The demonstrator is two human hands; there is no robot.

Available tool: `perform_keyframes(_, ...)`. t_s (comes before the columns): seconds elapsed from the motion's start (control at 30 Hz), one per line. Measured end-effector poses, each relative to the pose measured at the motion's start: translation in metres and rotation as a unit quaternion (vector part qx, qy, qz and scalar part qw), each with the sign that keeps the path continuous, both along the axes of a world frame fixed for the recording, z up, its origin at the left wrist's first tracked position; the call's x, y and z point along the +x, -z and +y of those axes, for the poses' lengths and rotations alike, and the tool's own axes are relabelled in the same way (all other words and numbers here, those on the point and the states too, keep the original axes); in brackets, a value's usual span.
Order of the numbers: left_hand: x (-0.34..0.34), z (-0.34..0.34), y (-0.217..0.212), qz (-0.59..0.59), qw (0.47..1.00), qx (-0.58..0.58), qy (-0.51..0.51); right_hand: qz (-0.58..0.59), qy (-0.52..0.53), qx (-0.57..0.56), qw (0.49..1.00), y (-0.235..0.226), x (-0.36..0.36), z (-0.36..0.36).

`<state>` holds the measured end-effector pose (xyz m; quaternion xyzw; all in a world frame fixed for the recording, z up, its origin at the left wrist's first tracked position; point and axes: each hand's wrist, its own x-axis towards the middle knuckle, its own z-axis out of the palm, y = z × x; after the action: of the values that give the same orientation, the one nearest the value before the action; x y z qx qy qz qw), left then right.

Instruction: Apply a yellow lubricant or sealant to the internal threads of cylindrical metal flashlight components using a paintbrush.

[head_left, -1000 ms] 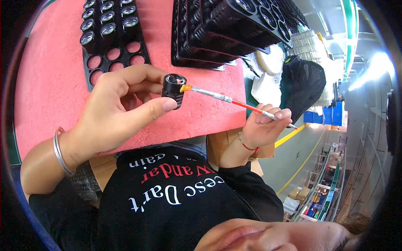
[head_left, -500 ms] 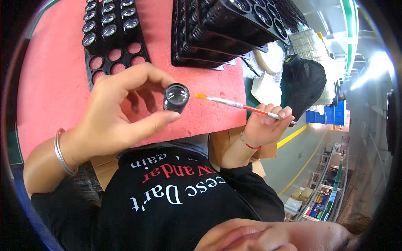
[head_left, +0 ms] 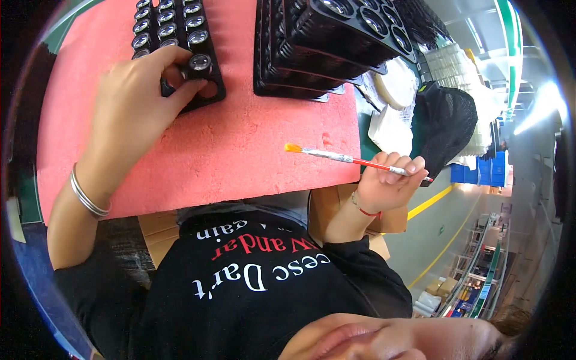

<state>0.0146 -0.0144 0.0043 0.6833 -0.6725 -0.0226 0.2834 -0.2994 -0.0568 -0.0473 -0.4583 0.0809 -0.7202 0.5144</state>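
Observation:
At the far left, my left hand [head_left: 133, 99] reaches over a black tray [head_left: 218, 79] with round holes. Its thumb and fingers close round a short black cylinder with a glass lens [head_left: 200, 62], held at the tray's near right end. Rows of similar lens cylinders [head_left: 167, 29] stand in the tray behind that hand, which hides part of the tray. My right hand [head_left: 390, 185] grips a slim paintbrush [head_left: 362, 162] by its red and white handle. The brush's orange bristles [head_left: 293, 147] point left, above the pink foam mat, apart from the tray.
The pink foam mat [head_left: 240, 156] covers the tabletop. A stack of black trays with lenses [head_left: 306, 57] stands at the back middle. To its right lie white cloth-like material [head_left: 390, 129] and a black mesh cap [head_left: 450, 120]. Cardboard boxes [head_left: 324, 210] sit below the table's near edge.
My left hand has carried the lens cylinder from near the brush tip away and left to the tray. The right hand still holds the paintbrush in nearly the same place.

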Motion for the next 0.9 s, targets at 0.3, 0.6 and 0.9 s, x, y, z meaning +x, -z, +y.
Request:
perform_keyframes(0.3,-0.007,-0.012,-0.009,0.015,0.994,0.082,-0.071,-0.003,-0.006,-0.010,1.000,0.000,0.001,-0.002)
perform_keyframes(0.6,-0.019,0.002,-0.030,-0.015,0.997,-0.032,-0.075,-0.002,0.010,-0.010,1.000,-0.001,-0.001,-0.001)
perform_keyframes(0.9,-0.049,-0.055,-0.118,-0.138,0.972,-0.175,0.082,0.015,0.020,-0.013,1.000,-0.004,0.001,0.002)
